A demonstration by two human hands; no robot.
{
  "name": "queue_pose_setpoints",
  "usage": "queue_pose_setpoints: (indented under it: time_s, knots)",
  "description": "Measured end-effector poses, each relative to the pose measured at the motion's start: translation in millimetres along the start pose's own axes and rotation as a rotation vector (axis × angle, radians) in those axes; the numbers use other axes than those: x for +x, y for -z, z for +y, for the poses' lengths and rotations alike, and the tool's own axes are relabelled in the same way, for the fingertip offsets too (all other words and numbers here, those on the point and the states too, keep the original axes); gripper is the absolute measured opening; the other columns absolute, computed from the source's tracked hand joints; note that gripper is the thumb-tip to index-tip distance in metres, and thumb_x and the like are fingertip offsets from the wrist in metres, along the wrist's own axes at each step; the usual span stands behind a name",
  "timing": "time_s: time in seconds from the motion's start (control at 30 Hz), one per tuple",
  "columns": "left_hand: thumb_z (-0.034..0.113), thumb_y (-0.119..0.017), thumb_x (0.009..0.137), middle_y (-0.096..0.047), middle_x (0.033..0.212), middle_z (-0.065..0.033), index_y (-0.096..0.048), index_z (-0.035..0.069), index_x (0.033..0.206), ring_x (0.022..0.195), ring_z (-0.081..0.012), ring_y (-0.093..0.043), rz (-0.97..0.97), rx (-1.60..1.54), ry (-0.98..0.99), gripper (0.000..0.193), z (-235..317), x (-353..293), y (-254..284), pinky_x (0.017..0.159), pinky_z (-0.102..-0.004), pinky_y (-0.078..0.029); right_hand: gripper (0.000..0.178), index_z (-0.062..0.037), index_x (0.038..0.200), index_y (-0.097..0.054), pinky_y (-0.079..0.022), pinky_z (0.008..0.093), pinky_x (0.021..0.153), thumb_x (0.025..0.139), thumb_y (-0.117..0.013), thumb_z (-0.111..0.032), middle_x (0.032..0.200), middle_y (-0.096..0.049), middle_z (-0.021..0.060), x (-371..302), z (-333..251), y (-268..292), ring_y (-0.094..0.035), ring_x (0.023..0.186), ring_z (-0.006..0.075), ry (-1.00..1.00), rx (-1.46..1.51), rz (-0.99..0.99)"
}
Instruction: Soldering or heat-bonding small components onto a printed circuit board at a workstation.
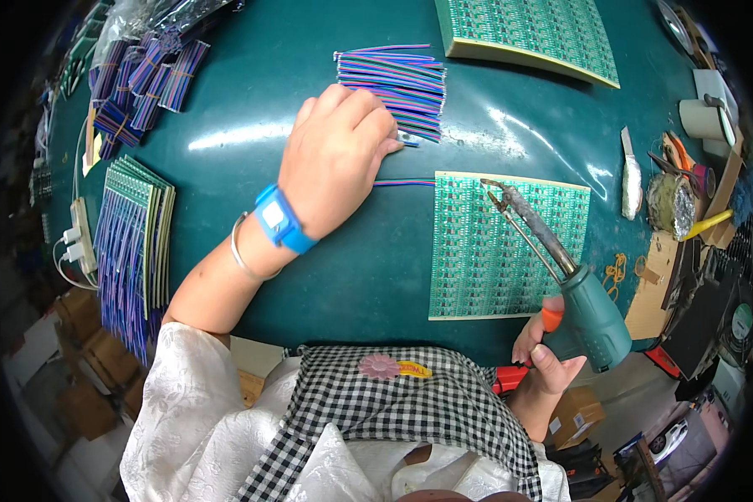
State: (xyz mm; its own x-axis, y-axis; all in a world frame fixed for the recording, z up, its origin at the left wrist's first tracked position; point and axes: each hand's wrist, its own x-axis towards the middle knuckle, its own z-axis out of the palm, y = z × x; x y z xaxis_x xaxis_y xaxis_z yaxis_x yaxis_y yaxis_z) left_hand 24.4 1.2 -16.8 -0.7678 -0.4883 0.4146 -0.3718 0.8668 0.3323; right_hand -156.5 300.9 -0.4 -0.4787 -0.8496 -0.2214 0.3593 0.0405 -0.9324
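My left hand (339, 138) is closed, thumb against fingers, at the near left edge of a pile of multicoloured ribbon wires (397, 84). A small blue end pokes out by the thumb tip; what the fingers hold is mostly hidden. My right hand (548, 356) grips a green soldering gun (594, 318) with an orange trigger. Its dark metal tip hangs over the upper part of a green circuit board panel (485, 251). A single ribbon wire (406, 182) runs left from the panel's upper left corner, toward my left wrist.
A thick stack of panels (531, 38) lies at the back. Wired boards (134, 234) overhang the left edge, with bundled wires (146, 79) behind them. A power strip (79, 238) is at far left. To the right are a wrapped blade (630, 176), tape rolls (673, 205) and rubber bands (615, 274).
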Motion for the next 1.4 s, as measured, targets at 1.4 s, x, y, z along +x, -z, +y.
queue_pose_setpoints:
  time_s: [1.4]
  knots:
    - [-0.005,-0.074,0.07,-0.059,0.084,-0.0058,-0.076,0.006,0.096,0.069,-0.0212,-0.06,-0.074,-0.289,-0.027,0.029,24.0,-37.0,-12.6,0.056,-0.0324,-0.049,0.05,0.0099,0.123,-0.051,-0.05,0.0292,0.053,0.079,-0.071,-0.001,0.083,-0.057,0.0113,-3.2,16.2,-4.8,-0.056,0.06,0.0166,-0.12,-0.08,-0.077]
